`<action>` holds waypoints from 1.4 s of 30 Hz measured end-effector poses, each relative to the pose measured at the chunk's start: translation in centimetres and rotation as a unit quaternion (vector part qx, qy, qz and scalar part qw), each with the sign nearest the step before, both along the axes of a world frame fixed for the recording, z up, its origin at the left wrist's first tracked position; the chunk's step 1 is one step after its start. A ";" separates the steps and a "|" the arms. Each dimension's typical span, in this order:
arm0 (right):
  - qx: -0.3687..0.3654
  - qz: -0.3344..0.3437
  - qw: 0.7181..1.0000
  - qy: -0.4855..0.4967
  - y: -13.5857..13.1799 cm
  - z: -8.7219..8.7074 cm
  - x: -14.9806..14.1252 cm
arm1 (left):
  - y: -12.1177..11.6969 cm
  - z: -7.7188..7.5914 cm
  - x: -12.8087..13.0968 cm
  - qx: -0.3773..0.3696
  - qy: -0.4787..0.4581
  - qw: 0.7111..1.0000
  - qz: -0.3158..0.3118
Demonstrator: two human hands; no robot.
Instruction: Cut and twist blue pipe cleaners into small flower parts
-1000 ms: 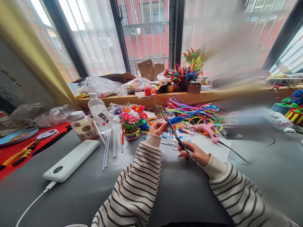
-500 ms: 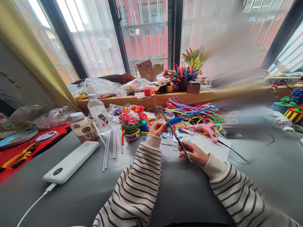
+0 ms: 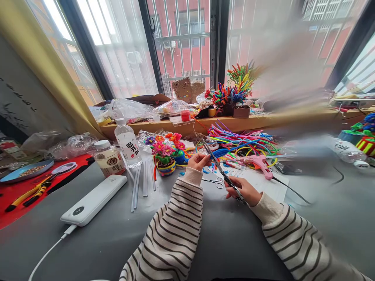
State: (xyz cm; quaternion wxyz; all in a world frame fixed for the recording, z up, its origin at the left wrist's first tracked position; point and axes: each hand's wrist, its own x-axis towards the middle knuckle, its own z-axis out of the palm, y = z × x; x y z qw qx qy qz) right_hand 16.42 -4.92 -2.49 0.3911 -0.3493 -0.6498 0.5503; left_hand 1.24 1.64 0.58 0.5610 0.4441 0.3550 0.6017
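Note:
My left hand (image 3: 199, 161) pinches one end of a bundle of blue pipe cleaners (image 3: 224, 151), which stretches to the right. In my right hand (image 3: 244, 190) is a long pair of scissors (image 3: 222, 171), its fingers closed about the handles. The blades slant up and to the left, crossing the blue bundle close to my left fingertips. Whether the blades touch the bundle I cannot tell. Beneath my hands, small blue scraps (image 3: 206, 171) and a smaller pair of scissors (image 3: 218, 182) lie on the table.
A pink glue gun (image 3: 260, 164) lies right of my hands, before many coloured pipe cleaners (image 3: 243, 136). To the left are a flowerpot with pipe-cleaner flowers (image 3: 164, 158), clear glue sticks (image 3: 145, 177), a water bottle (image 3: 128, 144), a drink jar (image 3: 108, 158) and a white power bank (image 3: 93, 201).
The whole view has shifted slightly, so things appear a little further right and lower. Both hands keep their grips, and the scissors still cross the blue bundle.

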 end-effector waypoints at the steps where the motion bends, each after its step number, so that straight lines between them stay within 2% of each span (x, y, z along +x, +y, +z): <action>1: -0.004 -0.002 1.000 0.009 0.0 0.0 0.0 | 0.1 -0.1 0.0 0.001 0.003 1.000 0.007; 5: -0.027 0.000 0.999 0.023 0.0 -0.2 -0.1 | 0.4 -0.2 0.1 0.012 0.011 1.000 0.017; 13: -0.049 0.046 0.997 0.049 0.1 0.1 0.0 | 0.6 -0.2 -0.2 0.022 0.018 0.999 -0.015; 19: -0.039 0.033 0.998 0.034 0.4 -0.4 0.2 | 0.7 -0.5 -0.1 0.018 0.020 0.999 -0.022; 24: -0.060 0.023 0.997 0.045 0.5 -0.8 0.3 | 0.8 -0.7 0.3 0.000 0.005 1.000 -0.013; 28: -0.070 0.034 0.996 0.042 0.3 -0.4 0.2 | 0.8 -0.7 0.2 -0.012 0.004 1.000 -0.014; 37: -0.063 0.091 0.993 0.036 0.0 0.6 0.5 | 0.2 -0.3 -0.2 0.012 0.005 0.999 -0.051; 42: -0.041 0.047 0.998 0.012 0.0 0.5 0.4 | 0.2 -0.3 -0.1 0.014 0.013 0.999 -0.041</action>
